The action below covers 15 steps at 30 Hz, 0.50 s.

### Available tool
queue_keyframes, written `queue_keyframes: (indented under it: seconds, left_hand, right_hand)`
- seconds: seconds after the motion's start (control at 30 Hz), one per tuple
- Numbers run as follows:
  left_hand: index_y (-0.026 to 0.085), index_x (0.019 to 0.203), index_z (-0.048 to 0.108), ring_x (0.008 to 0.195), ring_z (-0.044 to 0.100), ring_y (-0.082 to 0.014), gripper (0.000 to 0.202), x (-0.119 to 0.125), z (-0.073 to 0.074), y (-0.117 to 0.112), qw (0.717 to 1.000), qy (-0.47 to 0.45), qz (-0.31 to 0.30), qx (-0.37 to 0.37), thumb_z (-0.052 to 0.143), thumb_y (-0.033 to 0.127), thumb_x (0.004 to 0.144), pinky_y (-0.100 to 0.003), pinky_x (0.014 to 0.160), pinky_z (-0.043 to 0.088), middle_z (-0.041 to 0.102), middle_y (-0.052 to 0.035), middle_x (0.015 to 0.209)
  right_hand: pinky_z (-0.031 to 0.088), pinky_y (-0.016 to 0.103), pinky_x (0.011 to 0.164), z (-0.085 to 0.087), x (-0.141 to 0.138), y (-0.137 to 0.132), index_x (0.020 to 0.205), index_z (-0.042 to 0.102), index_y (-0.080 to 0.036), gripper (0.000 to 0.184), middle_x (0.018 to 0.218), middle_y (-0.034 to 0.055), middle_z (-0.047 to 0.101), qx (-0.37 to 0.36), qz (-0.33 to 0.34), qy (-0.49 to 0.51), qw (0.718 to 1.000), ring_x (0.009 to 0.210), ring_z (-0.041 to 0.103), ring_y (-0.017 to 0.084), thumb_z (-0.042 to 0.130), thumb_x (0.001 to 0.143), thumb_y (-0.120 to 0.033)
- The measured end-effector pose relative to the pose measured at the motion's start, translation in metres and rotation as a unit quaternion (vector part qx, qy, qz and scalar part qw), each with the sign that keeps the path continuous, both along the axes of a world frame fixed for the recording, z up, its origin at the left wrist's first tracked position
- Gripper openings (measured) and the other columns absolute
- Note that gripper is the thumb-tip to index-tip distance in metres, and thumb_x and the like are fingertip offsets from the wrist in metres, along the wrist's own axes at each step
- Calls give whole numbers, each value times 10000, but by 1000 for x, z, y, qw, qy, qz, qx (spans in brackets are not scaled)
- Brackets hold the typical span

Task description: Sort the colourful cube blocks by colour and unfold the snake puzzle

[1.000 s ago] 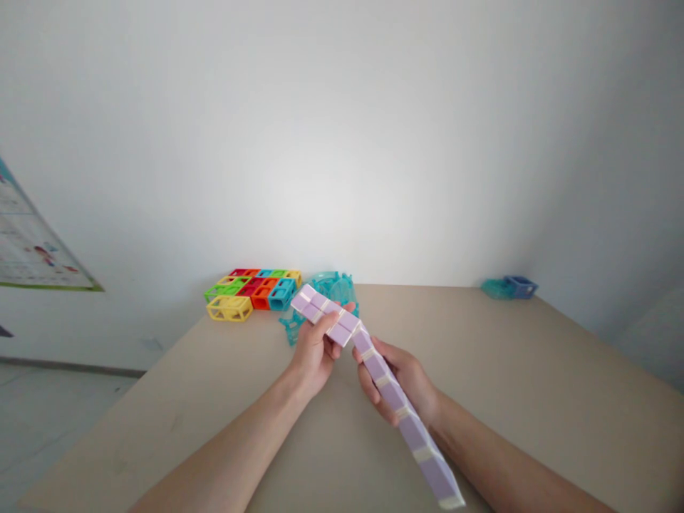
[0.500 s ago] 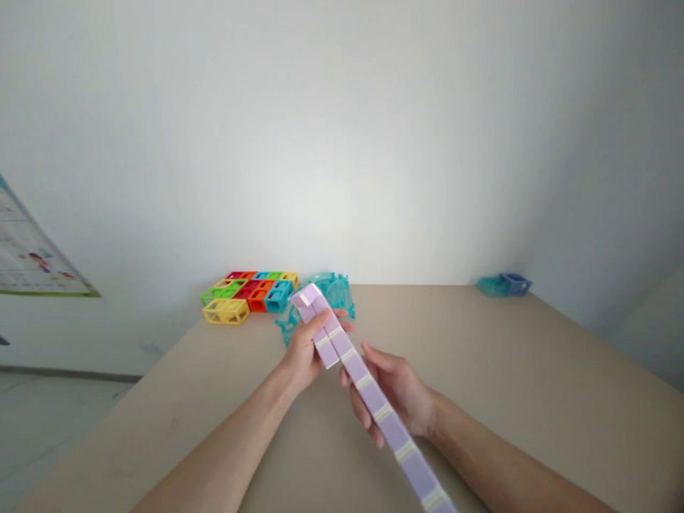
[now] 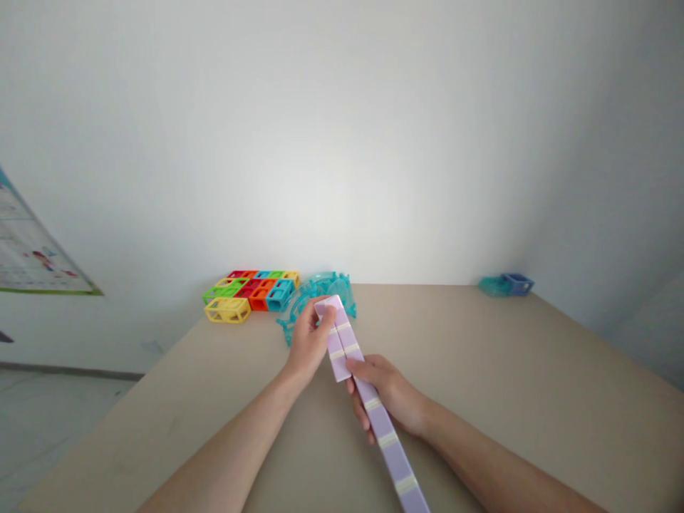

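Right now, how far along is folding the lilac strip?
Done: the lilac segmented plastic strip's far end is doubled back beside the main run. In hand: the left hand pinches that fold; the right hand's grip is just behind it. Left: the long near run is straight, unfolded.

Beige table (image 3: 534, 370), plain white wall (image 3: 342, 142), poster (image 3: 32, 256) at left.

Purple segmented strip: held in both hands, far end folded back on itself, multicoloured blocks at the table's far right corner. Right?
Not quite. The head view shows the multicoloured blocks at the table's far left corner; teal and blue pieces sit far right. Rest stands: left hand and right hand hold the purple segmented strip, far end folded back.
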<state>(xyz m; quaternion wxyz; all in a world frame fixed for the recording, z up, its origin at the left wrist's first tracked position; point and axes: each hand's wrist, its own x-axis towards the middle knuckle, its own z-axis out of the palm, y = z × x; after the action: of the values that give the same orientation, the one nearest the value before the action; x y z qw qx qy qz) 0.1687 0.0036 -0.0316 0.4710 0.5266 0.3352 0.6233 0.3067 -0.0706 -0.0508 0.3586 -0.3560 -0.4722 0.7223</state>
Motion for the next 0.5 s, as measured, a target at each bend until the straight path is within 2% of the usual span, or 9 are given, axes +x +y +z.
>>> queue_keyframes:
  seconds: [0.1,0.17,0.23,0.3,0.37,0.4,0.43,0.5]
  left_hand:
    - [197,878,670,637,511,-109,273,3,-3,-3,1000,-2,-2,-9,695,444,762,-174,582,414,602,14,715]
    - [187,868,644,583,501,-100,323,6,-5,-6,996,-45,-33,-66,681,489,760,-180,544,404,581,26,677]
    - [157,840,634,523,503,-105,420,8,-7,-8,978,-84,-116,-149,666,563,735,-200,499,397,580,15,637]
    - [124,793,636,482,509,-124,523,10,-8,-9,943,-89,-239,-213,615,642,726,-226,472,398,585,-17,596]
    - [114,764,641,483,525,-148,586,10,-9,-8,912,-71,-335,-223,533,690,752,-248,477,409,585,-44,568]
    - [117,758,641,490,528,-158,603,10,-10,-8,907,-58,-357,-214,490,701,771,-255,482,411,578,-47,555]
    - [125,759,641,500,526,-164,610,9,-11,-8,912,-43,-355,-201,451,703,792,-262,492,414,568,-44,545]
    - [145,803,637,550,528,-169,569,8,-13,-9,938,-4,-303,-167,423,672,830,-273,539,428,566,-32,578]
  right_hand:
    - [403,211,313,-4,0,1,692,564,-150,501,402,3,569,18,-4,4,1000,306,521,141,490,815,-630]
    - [403,209,322,-7,0,2,621,572,-132,627,423,27,574,35,-1,13,999,331,546,141,417,817,-707]
    - [380,201,305,-9,0,3,574,569,-123,725,433,50,582,47,4,26,999,325,543,133,327,819,-761]
    - [347,184,284,-7,0,4,583,577,-116,752,417,54,580,64,-9,36,997,295,517,119,287,832,-764]
    - [322,165,277,-4,0,4,605,584,-115,724,379,32,552,89,-53,42,994,269,485,102,315,844,-743]
    - [314,159,277,-2,0,5,613,583,-116,699,367,19,540,99,-75,42,991,263,474,95,345,844,-732]
    - [309,155,278,-1,0,5,629,584,-118,674,366,9,535,103,-90,41,990,263,469,91,374,841,-722]
    - [313,154,282,0,0,5,662,583,-122,633,388,-3,542,97,-101,37,989,277,480,91,422,828,-711]
